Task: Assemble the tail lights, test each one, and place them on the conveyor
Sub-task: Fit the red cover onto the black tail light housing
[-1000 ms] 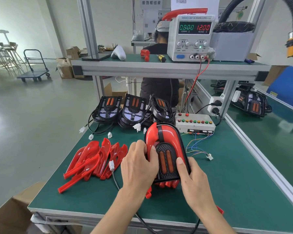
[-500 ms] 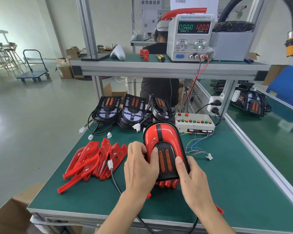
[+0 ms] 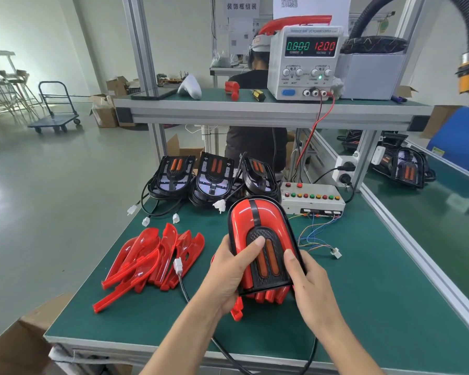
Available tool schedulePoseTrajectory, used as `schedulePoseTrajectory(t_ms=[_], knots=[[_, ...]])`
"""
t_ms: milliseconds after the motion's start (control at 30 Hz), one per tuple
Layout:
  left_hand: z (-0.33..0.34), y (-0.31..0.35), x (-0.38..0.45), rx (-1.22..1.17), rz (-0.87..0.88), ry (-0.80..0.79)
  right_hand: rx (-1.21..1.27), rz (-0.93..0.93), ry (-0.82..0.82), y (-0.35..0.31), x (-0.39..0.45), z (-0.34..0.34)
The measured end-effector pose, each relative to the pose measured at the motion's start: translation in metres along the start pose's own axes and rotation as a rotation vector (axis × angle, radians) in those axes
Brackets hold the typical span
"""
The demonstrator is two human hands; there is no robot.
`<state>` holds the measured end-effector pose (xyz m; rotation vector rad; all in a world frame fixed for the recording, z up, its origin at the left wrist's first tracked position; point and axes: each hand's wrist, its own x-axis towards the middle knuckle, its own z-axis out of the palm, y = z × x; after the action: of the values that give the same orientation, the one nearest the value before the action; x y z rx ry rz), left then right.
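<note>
A tail light [image 3: 257, 220] with red lenses on a black housing stands tilted on the green bench, on top of a few loose red lenses. My left hand [image 3: 232, 274] grips its left side, thumb across the black centre panel. My right hand [image 3: 309, 282] holds its right edge, thumb on the front. Its black cable runs down off the bench front, with a white plug [image 3: 178, 265] lying beside the hand. A pile of red lenses [image 3: 152, 262] lies to the left. Three black housings [image 3: 214, 177] without lenses sit at the back.
A button test box [image 3: 313, 200] with loose coloured wires and a white connector [image 3: 336, 252] stands behind right. A power supply [image 3: 305, 62] reading 12.00 V sits on the shelf. The conveyor [image 3: 431, 212] at right carries one tail light [image 3: 406, 170]. A person sits behind the bench.
The left red lens, open at an angle a second ago, now sits flush on the housing. My left thumb has slid onto the black centre panel.
</note>
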<state>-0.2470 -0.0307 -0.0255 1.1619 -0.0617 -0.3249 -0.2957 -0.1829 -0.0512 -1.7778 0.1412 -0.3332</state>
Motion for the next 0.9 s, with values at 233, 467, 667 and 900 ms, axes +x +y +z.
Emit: schedulePoseTrajectory(t_ms=[233,467,667,900], knots=[[0.002,-0.004,-0.001,-0.05,0.006,0.006,-0.257,0.041,-0.027,-0.013,-0.002,-0.007],[0.005,-0.007,0.001,-0.076,0.026,-0.009,0.008,0.213,0.298,-0.016,-0.048,0.016],[0.015,-0.011,-0.004,-0.125,0.056,-0.038,0.403,0.345,0.042,-0.004,-0.047,0.053],[0.009,-0.012,-0.007,-0.041,0.101,-0.062,0.437,0.27,0.058,0.004,-0.043,0.058]])
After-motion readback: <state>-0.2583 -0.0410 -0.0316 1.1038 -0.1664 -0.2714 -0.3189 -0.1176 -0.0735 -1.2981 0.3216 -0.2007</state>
